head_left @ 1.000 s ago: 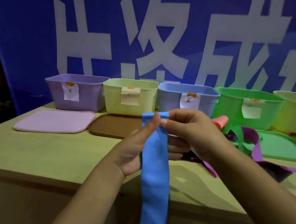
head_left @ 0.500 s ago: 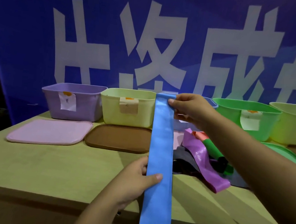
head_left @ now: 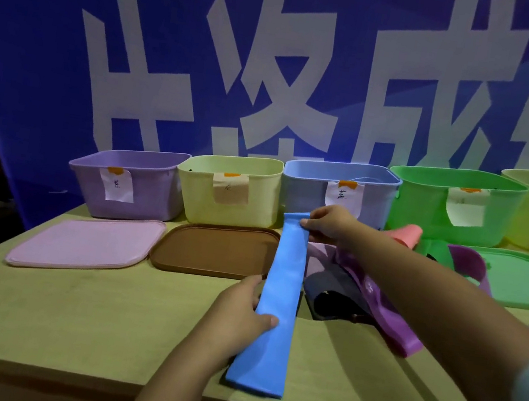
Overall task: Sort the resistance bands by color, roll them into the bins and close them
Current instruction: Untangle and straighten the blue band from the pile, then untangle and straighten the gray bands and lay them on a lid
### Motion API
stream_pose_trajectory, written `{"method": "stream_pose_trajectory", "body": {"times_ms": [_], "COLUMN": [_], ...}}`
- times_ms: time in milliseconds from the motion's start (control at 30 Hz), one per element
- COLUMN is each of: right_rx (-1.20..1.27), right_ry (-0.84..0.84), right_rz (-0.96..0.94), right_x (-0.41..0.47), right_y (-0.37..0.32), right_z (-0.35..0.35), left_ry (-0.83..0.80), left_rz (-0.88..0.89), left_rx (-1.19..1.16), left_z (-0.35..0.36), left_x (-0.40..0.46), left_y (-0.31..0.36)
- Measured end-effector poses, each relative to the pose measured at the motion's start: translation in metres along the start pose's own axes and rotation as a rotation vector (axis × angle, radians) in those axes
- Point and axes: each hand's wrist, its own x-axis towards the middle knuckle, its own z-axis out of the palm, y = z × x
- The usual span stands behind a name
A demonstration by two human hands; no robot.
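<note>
So we're on the blue band [head_left: 282,289] right now, stretched out flat along the counter [head_left: 98,319] and lined up to be rolled. Our right hand [head_left: 330,223] pinches the far end, just in front of the blue bin [head_left: 306,189], and our left hand [head_left: 240,314] grips the band about midway, thumb on top, fingers tucked under the left edge. The near end lies loose close to the counter's front edge.

Next move, we figure, is to start the roll from one end and keep it tight and straight so it doesn't go lopsided, then drop it in the blue bin right behind. That bin is open, and so are the purple bin [head_left: 140,187], yellow bin [head_left: 256,199] and green bin [head_left: 422,204]. The other bands [head_left: 379,298] sit in a tangle just right of the blue one, under our right forearm, so plenty left to sort. Lids are off too.
</note>
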Motion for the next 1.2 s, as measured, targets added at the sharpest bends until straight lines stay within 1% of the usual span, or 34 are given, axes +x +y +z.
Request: {"method": "stream_pose_trajectory", "body": {"times_ms": [100, 233, 333, 367, 433, 467, 533, 600, 633, 667, 733, 800, 833, 900, 1033, 1067, 1133, 1200], "right_rx": [-0.116, -0.162, -0.204, -0.244, -0.406, -0.506, -0.671, -0.756, -0.767, -0.755, -0.751, -0.833, -0.882, -0.967, -1.106, -1.106, -1.021, -0.921], "right_ry": [0.009, -0.008, -0.006, -0.004, 0.003, 0.004, 0.019, 0.043, 0.045, 0.043, 0.051, 0.084, 0.099, 0.109, 0.122, 0.130, 0.148, 0.158], "right_rz": [-0.004, 0.011, -0.023, -0.045, -0.099, -0.124, -0.152, -0.164, -0.158, -0.146, -0.144, -0.160, -0.162, -0.167, -0.144, -0.150, -0.210, -0.325], "right_x": [0.014, 0.024, 0.031, 0.033, 0.037, 0.037, 0.038, 0.040, 0.041, 0.041, 0.043, 0.045, 0.044, 0.043, 0.039, 0.037, 0.032, 0.014], "right_y": [0.012, 0.016, 0.016, 0.016, 0.015, 0.015, 0.016, 0.018, 0.018, 0.018, 0.015, 0.011, 0.009, 0.010, 0.018, 0.018, 0.012, -0.002], "right_z": [-0.004, -0.005, -0.001, 0.001, 0.004, 0.004, 0.004, 0.005, 0.005, 0.005, 0.003, -0.001, -0.003, -0.004, -0.001, -0.001, -0.003, -0.009], "left_ry": [-0.047, -0.100, -0.102, -0.101, -0.098, -0.090, -0.069, -0.076, -0.099, -0.117, -0.129, -0.142, -0.148, -0.147, -0.050, -0.038, -0.016, 0.009], "left_rz": [0.007, 0.048, -0.004, -0.017, -0.014, -0.002, 0.036, 0.045, 0.040, 0.032, 0.024, 0.009, -0.004, -0.014, 0.052, 0.052, 0.055, 0.072], "left_rx": [-0.007, -0.078, -0.165, -0.182, -0.177, -0.135, 0.068, 0.209, 0.212, 0.173, 0.012, -0.117, -0.121, -0.031, 0.449, 0.498, 0.530, 0.543], "left_z": [0.003, 0.010, 0.016, 0.017, 0.019, 0.020, 0.019, 0.019, 0.019, 0.019, 0.018, 0.017, 0.017, 0.018, 0.020, 0.021, 0.021, 0.021], "left_x": [0.007, 0.011, 0.017, 0.018, 0.018, 0.017, 0.016, 0.014, 0.013, 0.012, 0.013, 0.014, 0.014, 0.013, 0.012, 0.012, 0.011, 0.009], "left_y": [0.008, 0.015, 0.012, 0.011, 0.011, 0.011, 0.012, 0.014, 0.015, 0.016, 0.015, 0.015, 0.016, 0.018, 0.023, 0.023, 0.022, 0.022]}}
